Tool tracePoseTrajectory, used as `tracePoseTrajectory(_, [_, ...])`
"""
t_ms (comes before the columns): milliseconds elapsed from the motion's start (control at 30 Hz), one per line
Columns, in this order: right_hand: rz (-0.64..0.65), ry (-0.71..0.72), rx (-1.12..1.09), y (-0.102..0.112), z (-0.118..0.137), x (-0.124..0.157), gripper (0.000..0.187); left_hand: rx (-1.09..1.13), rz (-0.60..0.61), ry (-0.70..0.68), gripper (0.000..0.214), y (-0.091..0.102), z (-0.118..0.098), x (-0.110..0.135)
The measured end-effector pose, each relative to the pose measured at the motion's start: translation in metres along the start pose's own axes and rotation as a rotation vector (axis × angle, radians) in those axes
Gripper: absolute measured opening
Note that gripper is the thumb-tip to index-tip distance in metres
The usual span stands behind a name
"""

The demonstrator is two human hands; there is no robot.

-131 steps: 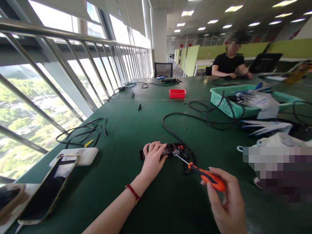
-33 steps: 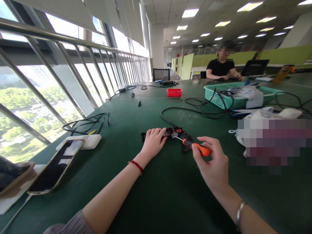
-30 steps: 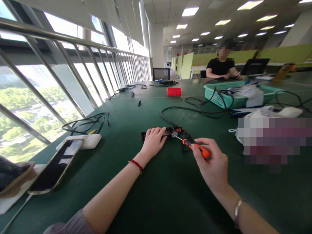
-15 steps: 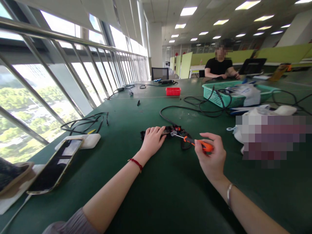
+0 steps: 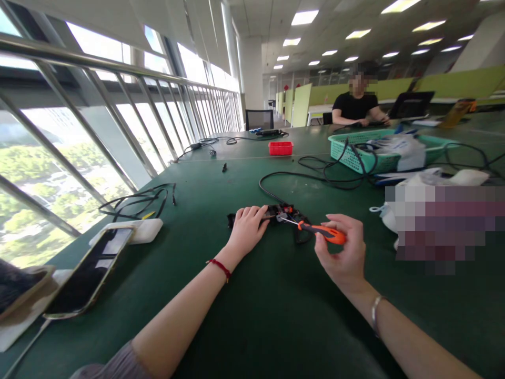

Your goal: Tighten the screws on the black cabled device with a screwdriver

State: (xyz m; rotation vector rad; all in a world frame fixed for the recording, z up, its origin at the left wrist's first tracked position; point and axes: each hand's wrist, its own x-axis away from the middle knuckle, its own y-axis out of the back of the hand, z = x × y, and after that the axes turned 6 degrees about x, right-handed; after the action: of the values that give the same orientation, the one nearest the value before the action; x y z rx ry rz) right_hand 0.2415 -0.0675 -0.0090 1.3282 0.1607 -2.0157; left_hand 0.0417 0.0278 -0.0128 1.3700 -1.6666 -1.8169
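My right hand [image 5: 342, 250] grips an orange and black screwdriver [image 5: 324, 232] by its handle. Its thin metal shaft points left, and the tip meets the inside of an opened black corded device [image 5: 282, 213]. Small grey and orange-red parts show in that open housing; the exact kind of device I cannot make out. My left hand [image 5: 248, 227] is closed over the device's left portion and holds it down on the green tabletop [image 5: 252, 310]. The fingers hide much of that end. From the device's far side a black cord [image 5: 272, 175] runs back across the table.
At the right, a teal basket [image 5: 349, 152] holds bags, with a white bundle [image 5: 398, 210] in front. A red tray [image 5: 281, 148] stands farther back. On the left lie a phone [image 5: 89, 273], a white power strip [image 5: 150, 231] and cables [image 5: 134, 202]. A person [image 5: 355, 108] sits opposite.
The screwdriver handle has turned slightly in my right hand, its tip staying at the device. My left hand keeps its place.
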Motion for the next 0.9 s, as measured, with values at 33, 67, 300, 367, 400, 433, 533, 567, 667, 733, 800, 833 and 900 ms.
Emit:
tracePoseTrajectory(33, [0.010, -0.003, 0.025, 0.0004, 0.0010, -0.0002, 0.024, 0.002, 0.000, 0.001, 0.036, 0.0000, -0.0002, -0.0002])
tracePoseTrajectory(67, [0.023, -0.014, 0.044, 0.0009, 0.0015, -0.0006, 0.019, 0.004, 0.001, 0.002, 0.036, 0.0000, -0.0003, -0.0003])
tracePoseTrajectory(300, [0.085, -0.028, 0.012, 0.0013, 0.0008, -0.0016, 0.009, 0.005, -0.007, 0.000, 0.036, -0.0010, 0.0010, -0.0002])
tracePoseTrajectory(367, [0.086, 0.009, -0.010, -0.0002, 0.0010, -0.0005, 0.008, 0.005, -0.005, 0.003, 0.036, -0.0017, 0.0013, -0.0002])
tracePoseTrajectory(400, [0.089, 0.017, -0.022, -0.0009, 0.0014, -0.0002, 0.007, 0.005, -0.004, 0.003, 0.036, -0.0021, 0.0015, -0.0002])
tracePoseTrajectory(433, [0.096, 0.012, -0.033, -0.0013, 0.0020, 0.0000, 0.006, 0.004, -0.005, 0.003, 0.036, -0.0025, 0.0017, -0.0002])
tracePoseTrajectory(533, [0.126, -0.069, -0.061, -0.0013, 0.0048, -0.0008, 0.004, 0.005, -0.005, 0.008, 0.037, -0.0032, 0.0026, 0.0001])
tracePoseTrajectory(567, [0.136, -0.091, -0.069, -0.0010, 0.0058, -0.0012, 0.004, 0.007, -0.005, 0.012, 0.037, -0.0031, 0.0028, 0.0002])
tracePoseTrajectory(667, [0.157, -0.055, -0.070, -0.0002, 0.0086, -0.0008, 0.002, 0.012, -0.001, 0.021, 0.036, -0.0021, 0.0030, 0.0003])
tracePoseTrajectory(733, [0.168, 0.003, -0.071, -0.0002, 0.0092, 0.0008, 0.004, 0.008, 0.003, 0.021, 0.036, -0.0016, 0.0028, 0.0003])
tracePoseTrajectory(800, [0.170, 0.008, -0.095, -0.0004, 0.0084, 0.0025, 0.014, 0.002, 0.006, 0.016, 0.036, -0.0014, 0.0025, 0.0003])
tracePoseTrajectory(833, [0.164, -0.010, -0.111, -0.0006, 0.0077, 0.0032, 0.019, -0.001, 0.004, 0.012, 0.036, -0.0014, 0.0024, 0.0002])
tracePoseTrajectory(900, [0.150, -0.046, -0.132, -0.0009, 0.0058, 0.0036, 0.022, -0.008, -0.001, 0.006, 0.036, -0.0014, 0.0021, 0.0002])
